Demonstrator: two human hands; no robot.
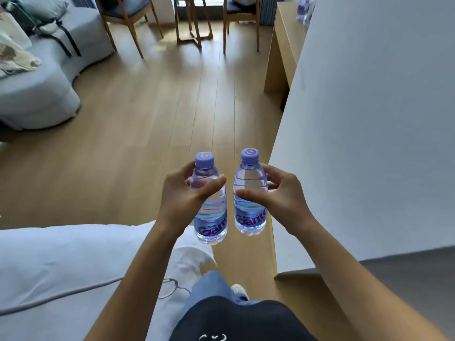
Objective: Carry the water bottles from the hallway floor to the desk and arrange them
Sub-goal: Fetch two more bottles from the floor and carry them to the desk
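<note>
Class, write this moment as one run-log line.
phase: carrying | left hand: holds left bottle upright | right hand: holds right bottle upright | desk: ahead right

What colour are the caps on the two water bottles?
Both caps are light purple with a white swirl, seen in the head view.
</note>
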